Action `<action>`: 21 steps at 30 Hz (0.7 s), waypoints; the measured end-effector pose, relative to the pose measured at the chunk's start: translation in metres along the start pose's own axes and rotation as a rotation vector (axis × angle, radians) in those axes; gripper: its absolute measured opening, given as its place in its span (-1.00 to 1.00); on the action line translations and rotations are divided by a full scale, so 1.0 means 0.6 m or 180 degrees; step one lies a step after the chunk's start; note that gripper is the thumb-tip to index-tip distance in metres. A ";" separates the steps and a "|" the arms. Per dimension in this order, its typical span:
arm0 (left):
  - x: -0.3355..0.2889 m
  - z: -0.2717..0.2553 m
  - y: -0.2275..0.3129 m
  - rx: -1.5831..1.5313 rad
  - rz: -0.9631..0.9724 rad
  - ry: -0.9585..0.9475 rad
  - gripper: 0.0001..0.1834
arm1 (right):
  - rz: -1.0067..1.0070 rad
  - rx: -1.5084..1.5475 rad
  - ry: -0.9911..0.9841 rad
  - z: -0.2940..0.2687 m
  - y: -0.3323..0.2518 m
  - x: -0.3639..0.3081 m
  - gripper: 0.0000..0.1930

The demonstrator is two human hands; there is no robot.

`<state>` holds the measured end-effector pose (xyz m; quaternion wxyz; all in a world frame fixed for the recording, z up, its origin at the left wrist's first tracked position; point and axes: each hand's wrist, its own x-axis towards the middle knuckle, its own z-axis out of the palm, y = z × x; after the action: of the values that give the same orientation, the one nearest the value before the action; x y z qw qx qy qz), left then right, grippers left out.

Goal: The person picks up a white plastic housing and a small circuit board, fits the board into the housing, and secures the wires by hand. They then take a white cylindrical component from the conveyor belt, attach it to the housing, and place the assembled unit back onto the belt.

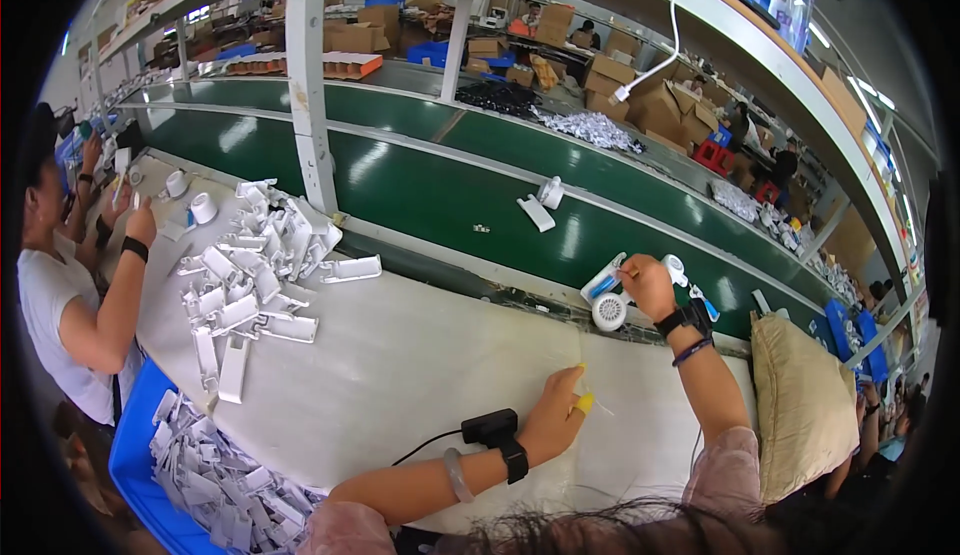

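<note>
My right hand is closed at the near edge of the green conveyor belt. Its fingers grip a white device with a round slotted grille and a blue strip along its body; it looks like a small fan. Lower down, my left hand hovers over the pale tabletop. Yellow covers sit on its thumb and one fingertip, which are apart. A thin pale strand shows beside the thumb; whether the hand touches it is unclear. Just beyond my right hand, another white round-headed piece lies on the belt.
White plastic shells are heaped at the left, above a blue bin full of similar parts. A co-worker stands far left. A beige cushion rests at the right. A metal post and overhead shelf frame the green belt.
</note>
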<state>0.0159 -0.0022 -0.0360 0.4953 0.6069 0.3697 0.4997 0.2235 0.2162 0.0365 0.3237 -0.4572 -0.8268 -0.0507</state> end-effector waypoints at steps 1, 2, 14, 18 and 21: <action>-0.007 0.003 0.005 0.0057 0.0068 0.0058 -0.49 | -0.0289 -0.0236 0.0101 0.009 0.025 0.031 -0.87; -0.008 -0.001 -0.001 0.0151 0.0264 -0.0034 -0.51 | 0.0100 -0.0311 0.0015 0.027 0.012 0.064 -0.83; -0.006 0.018 -0.004 0.0428 0.0826 0.0148 -0.77 | 0.0800 -0.0610 -0.1251 0.311 0.006 0.224 -0.44; -0.008 0.031 -0.010 0.0521 0.0354 0.0104 -0.77 | 0.0521 -0.0718 -0.0915 0.311 -0.042 0.223 -0.63; -0.007 0.028 -0.017 0.0392 0.0345 0.0020 -0.73 | 0.0555 -0.0338 -0.0638 0.275 -0.078 0.207 -0.68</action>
<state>0.0315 -0.0076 -0.0472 0.4281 0.6537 0.3679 0.5040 0.0595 0.3418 -0.0108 0.2181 -0.5465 -0.8083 -0.0201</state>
